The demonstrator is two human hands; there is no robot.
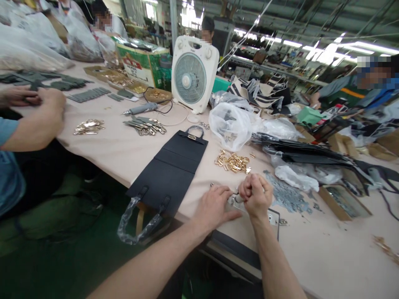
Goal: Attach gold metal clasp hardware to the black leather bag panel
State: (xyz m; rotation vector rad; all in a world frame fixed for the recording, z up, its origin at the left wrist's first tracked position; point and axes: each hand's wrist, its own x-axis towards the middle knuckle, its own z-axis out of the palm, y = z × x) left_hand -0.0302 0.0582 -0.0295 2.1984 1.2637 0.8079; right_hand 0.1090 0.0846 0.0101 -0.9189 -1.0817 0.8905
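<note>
My left hand lies with its fingers stretched out over a small metal-coloured piece at the table's near edge. Beside it, my right hand is closed in a fist around something, mostly hidden; a short pale cylindrical part shows at its left side. Below the right wrist, a dark-edged panel with a metal fitting lies on the table. To the left, a black bag is spread flat, its plastic-wrapped handles hanging over the edge. Gold-coloured hardware is heaped beyond my hands.
Grey scraps and a cardboard box of small parts lie to the right. A fan stands behind the bag, near an electric screwdriver. At left, a co-worker's hands handle dark green strips. Black panels are stacked at right.
</note>
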